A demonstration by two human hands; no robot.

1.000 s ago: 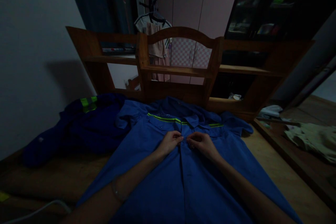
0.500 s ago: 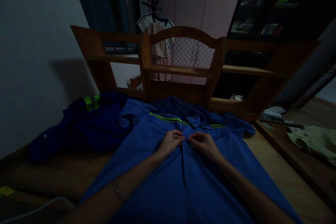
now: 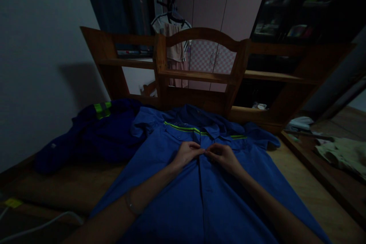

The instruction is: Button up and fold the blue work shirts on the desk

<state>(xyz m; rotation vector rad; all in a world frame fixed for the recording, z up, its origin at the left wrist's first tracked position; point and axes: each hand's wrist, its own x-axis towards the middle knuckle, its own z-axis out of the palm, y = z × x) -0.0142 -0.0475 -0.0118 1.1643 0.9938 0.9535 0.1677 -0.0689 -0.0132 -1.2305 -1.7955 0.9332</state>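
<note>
A blue short-sleeved work shirt with thin yellow-green stripes across the chest lies spread flat, front side up, its collar away from me. My left hand pinches the front placket just below the stripes. From the other side, my right hand pinches the same edge, its fingertips against those of the left. Whatever button sits between the fingers is hidden. Lower down, the two front edges lie close together along a dark line.
A darker blue garment with a yellow-green patch lies bunched at the left by the wall. Beyond the shirt stands a wooden headboard with shelves. Pale cloth lies at the right. A white cable runs at the lower left.
My fingertips have come closer together at the placket, the left thumb moving right to meet the right hand. The view has shifted slightly; the shirt lies as before.
</note>
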